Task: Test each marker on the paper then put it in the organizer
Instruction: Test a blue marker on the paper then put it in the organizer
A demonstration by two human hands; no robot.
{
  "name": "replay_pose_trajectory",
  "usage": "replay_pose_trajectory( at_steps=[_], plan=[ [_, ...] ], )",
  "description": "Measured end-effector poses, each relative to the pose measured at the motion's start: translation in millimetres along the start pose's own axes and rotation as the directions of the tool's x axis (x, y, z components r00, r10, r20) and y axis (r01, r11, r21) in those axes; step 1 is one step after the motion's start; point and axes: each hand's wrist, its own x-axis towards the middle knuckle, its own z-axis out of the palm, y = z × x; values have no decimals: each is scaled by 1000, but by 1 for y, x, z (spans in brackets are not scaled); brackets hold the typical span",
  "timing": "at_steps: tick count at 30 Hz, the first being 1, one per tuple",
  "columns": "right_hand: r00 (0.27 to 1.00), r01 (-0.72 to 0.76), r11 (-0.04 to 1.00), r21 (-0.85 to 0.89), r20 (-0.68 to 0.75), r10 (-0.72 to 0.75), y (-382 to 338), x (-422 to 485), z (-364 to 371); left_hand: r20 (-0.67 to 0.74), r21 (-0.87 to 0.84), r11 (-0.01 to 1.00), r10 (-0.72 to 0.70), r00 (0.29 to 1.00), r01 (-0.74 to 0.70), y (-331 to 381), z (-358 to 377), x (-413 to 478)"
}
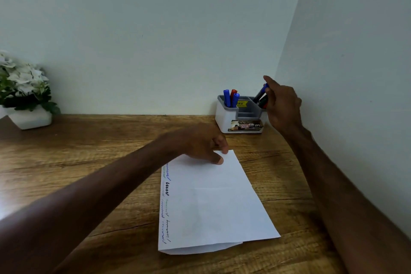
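A folded white paper (213, 204) lies on the wooden desk, with scribbled test lines down its left edge. My left hand (203, 145) rests on the paper's far end, fingertips pressing it down. A white and grey organizer (224, 115) stands at the back right against the wall. Two blue markers and a red one (231, 98) stand in its left compartment. My right hand (281, 104) hovers at the organizer's right side and pinches a dark marker with a blue cap (261, 92), tilted, its lower end at the right compartment beside other dark markers there.
The wooden desk (89, 162) runs to a wall at the back and a side wall (355, 73) close on the right. A white pot of white flowers (24, 93) stands at the back left.
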Motion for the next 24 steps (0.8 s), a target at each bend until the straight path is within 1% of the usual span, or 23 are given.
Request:
replay_pose_trajectory(
  at_steps=[4, 7, 11, 14, 16, 19, 20, 22, 24],
  plan=[
    [992, -70, 997, -39, 101, 73, -4, -2, -5, -2, 4, 1000, -2, 1000, 2, 0, 0, 0],
    [982, -96, 995, -40, 162, 101, -7, -3, -4, -7, -1, 1000, -2, 1000, 2, -1, 0, 0],
    [974, -105, 985, -139, 187, 130, -9, -1, -4, -9, -10, 1000, 1, 1000, -1, -3, 0, -1],
    [968, -117, 983, -138, 203, 144, -8, -1, -5, -12, -6, 1000, 3, 1000, -3, -3, 0, -1],
    [976, -116, 990, -78, 175, 128, -8, -4, -5, -15, -9, 1000, -2, 1000, 2, -2, 0, -1],
    [996, -95, 994, 61, 12, 94, -8, -10, -9, -17, 1, 1000, 2, 1000, -2, -1, 0, -1],
    [996, -73, 994, 79, -39, 76, -8, -13, -10, -17, 6, 1000, 2, 1000, -1, -1, 0, -1],
    [997, -27, 999, 41, -72, 30, -10, -16, -10, -22, 3, 1000, -2, 1000, 2, -2, 1, -1],
    [999, -15, 1000, -14, -36, 14, -10, -18, -8, -23, 8, 1000, -4, 1000, 4, -1, 1, -1]
  ],
)
